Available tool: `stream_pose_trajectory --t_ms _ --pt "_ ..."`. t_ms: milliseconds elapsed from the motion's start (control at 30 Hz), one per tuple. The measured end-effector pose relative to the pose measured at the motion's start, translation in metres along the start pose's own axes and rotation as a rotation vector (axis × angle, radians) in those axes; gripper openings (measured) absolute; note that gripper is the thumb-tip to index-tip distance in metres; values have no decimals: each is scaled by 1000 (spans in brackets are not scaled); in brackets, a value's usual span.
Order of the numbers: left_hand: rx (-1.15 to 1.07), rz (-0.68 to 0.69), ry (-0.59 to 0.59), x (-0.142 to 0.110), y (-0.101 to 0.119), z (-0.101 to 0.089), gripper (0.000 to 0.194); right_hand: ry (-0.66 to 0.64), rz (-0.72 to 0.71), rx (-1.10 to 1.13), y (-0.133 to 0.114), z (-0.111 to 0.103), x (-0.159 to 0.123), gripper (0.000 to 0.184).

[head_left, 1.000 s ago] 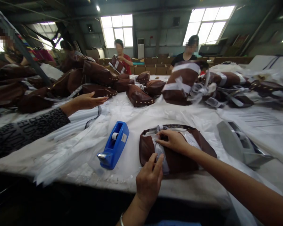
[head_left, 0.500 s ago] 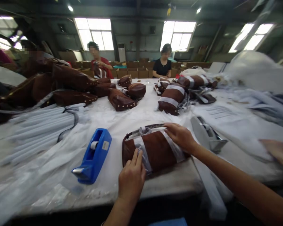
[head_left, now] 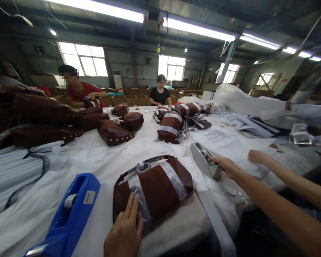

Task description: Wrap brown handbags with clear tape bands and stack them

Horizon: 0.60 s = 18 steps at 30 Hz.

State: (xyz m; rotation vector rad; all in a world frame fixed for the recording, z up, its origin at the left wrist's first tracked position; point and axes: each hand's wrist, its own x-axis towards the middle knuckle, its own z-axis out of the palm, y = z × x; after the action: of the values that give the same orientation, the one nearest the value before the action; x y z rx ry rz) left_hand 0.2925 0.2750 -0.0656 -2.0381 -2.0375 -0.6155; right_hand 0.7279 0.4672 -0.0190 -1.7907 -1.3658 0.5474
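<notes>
A brown handbag [head_left: 156, 192] lies in front of me, wrapped with two white bands and clear plastic over them. Its strap arches along the far side with a coiled grey cord on it. My left hand [head_left: 124, 228] presses outstretched fingers on the left band. My right hand [head_left: 227, 167] is off the bag, fingers stretched to the edge of a grey tape dispenser [head_left: 199, 157]; whether they touch tape there is hard to see. A blue tape dispenser [head_left: 69, 214] lies left of the bag.
Brown bags [head_left: 48, 109] are piled at left beside white rolls [head_left: 5, 178]. More wrapped bags [head_left: 171, 126] lie ahead. Another person's hand [head_left: 258, 157] rests at right near white sheets [head_left: 224, 142]. Two people [head_left: 160, 94] work across the table.
My right hand has left the bag's right band and moved right to the grey tape dispenser. My left hand stays on the left band. The view has tilted up and turned right.
</notes>
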Motion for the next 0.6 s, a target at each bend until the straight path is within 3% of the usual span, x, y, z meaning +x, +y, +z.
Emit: stream_pose_trajectory --t_ms 133,367,467,600 --pt "-16 38 11 0 -8 12 51 45 106 134 -7 -4 -2 47" --pt "-68 26 -3 0 -12 22 57 136 48 561 -17 -39 -48 32" --pt "-75 36 8 0 -11 22 56 58 210 641 -5 -49 -73 30" --pt "-88 15 9 -1 -10 23 61 -6 388 632 23 -45 -95 26"
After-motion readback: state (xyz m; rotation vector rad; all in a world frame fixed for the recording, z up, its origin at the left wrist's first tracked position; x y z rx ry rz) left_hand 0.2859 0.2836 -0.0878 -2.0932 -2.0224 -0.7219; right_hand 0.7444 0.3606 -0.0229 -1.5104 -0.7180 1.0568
